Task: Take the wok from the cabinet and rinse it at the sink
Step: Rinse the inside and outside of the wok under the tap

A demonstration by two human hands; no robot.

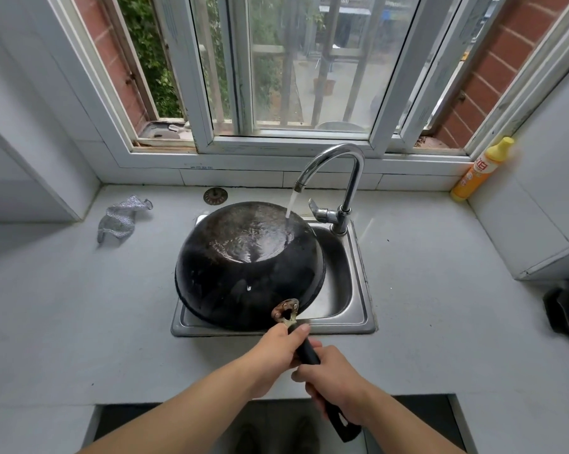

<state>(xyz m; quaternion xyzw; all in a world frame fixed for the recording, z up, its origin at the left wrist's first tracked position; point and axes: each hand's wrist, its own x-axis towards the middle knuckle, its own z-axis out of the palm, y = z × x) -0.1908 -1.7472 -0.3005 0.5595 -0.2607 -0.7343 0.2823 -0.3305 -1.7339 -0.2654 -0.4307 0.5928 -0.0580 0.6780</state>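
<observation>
Right hand (pixel 333 385) wraps the black handle (pixel 308 351) near its butt end. Left hand (pixel 273 358) grips it further up, thumb by the riveted bracket. Both hands are clenched on it. Handle axis runs 5 to 11 o'clock, butt end at 5, toward the person. Wok (pixel 247 267) is inverted, base up, over the left part of the sink (pixel 342 283). Water (pixel 293 204) from the faucet (pixel 342 178) hits the base at 1 o'clock. On the tabletop (pixel 440 290): mesh cloth (pixel 121 217) at 10 o'clock of the sink, yellow bottle (pixel 479 170) at 2 o'clock.
</observation>
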